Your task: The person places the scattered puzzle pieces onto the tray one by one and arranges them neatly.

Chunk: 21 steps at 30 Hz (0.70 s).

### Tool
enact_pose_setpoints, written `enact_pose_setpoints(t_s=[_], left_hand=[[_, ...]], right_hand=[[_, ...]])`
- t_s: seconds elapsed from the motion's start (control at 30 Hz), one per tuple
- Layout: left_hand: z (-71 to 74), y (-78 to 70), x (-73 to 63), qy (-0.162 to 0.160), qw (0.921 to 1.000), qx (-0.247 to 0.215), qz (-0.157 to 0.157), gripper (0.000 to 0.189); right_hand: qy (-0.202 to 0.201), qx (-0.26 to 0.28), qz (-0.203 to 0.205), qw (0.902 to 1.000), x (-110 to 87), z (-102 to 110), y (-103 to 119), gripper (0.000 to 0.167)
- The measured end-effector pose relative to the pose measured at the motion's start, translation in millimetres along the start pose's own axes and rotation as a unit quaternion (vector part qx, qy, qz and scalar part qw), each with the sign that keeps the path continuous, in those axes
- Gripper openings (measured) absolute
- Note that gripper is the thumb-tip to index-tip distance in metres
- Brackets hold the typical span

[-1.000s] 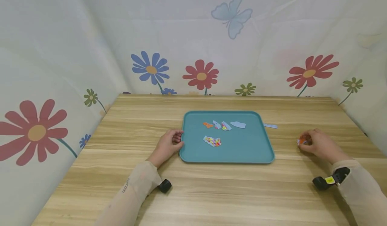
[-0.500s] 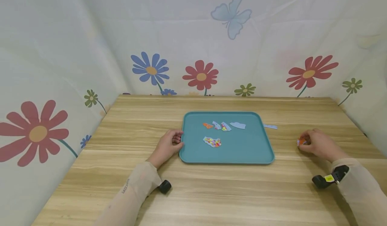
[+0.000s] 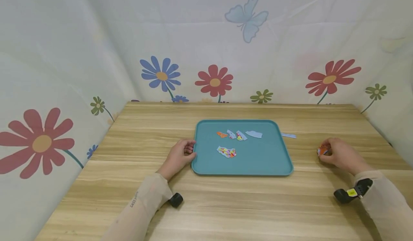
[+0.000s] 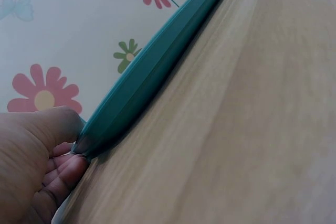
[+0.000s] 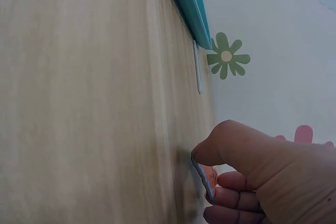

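My left hand [image 3: 178, 156] grips the left rim of a teal tray [image 3: 255, 165]. In the left wrist view the thumb and curled fingers [image 4: 65, 177] meet at the tray's corner. On the tray lie several irregular pieces of printed paper or card: an orange piece [image 3: 222, 134], two narrow pieces, a pale blue piece [image 3: 254, 134] and a larger multicoloured piece [image 3: 227, 152] nearer the front. To the right of the tray, my right hand [image 3: 342, 155] pinches an orange piece with a pale edge [image 5: 208, 178] between thumb and fingers, close above the table. The fingers partly hide it.
A pale blue strip [image 3: 289, 135] lies on the wooden table [image 3: 232, 208] beside the tray's right edge; its left end meets the rim. A white curtain [image 3: 193, 26] with printed flowers and a butterfly stands behind the table and along its sides.
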<state>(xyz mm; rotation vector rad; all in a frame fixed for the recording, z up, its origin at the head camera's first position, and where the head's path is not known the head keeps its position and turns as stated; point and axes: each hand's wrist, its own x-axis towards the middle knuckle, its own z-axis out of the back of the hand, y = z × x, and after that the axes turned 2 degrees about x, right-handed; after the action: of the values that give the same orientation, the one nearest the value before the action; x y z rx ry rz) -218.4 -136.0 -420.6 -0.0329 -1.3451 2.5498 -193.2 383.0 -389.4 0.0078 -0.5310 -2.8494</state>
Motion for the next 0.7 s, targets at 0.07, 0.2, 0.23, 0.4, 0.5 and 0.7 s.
enact_pose_setpoints(t_s=[0.07, 0.2, 0.23, 0.4, 0.5, 0.7], left_hand=[[0.2, -0.7, -0.3, -0.001, 1.0000, 0.000, -0.001, 0.040], [0.9, -2.7, -0.8, -0.001, 1.0000, -0.001, -0.001, 0.040], [1.0, -2.7, -0.7, -0.001, 1.0000, 0.000, -0.002, 0.040], [0.6, -2.3, -0.3, 0.002, 1.0000, 0.005, -0.003, 0.040], [0.3, -2.2, -0.6, 0.002, 1.0000, 0.005, -0.002, 0.040], [-0.5, -1.3, -0.5, 0.002, 1.0000, 0.004, 0.000, 0.040]], right_hand=[[-0.002, 0.001, 0.000, 1.0000, -0.8, 2, 1, 0.036], [-0.005, 0.002, -0.001, 1.0000, -1.6, 7, 4, 0.037], [-0.005, 0.004, -0.001, 1.0000, -1.6, 9, 5, 0.037], [-0.012, 0.006, 0.000, 0.9999, -1.1, 15, 10, 0.035], [-0.021, -0.012, -0.001, 0.9997, -0.7, 17, 11, 0.037], [-0.016, -0.029, -0.005, 0.9994, -0.3, 24, 22, 0.049]])
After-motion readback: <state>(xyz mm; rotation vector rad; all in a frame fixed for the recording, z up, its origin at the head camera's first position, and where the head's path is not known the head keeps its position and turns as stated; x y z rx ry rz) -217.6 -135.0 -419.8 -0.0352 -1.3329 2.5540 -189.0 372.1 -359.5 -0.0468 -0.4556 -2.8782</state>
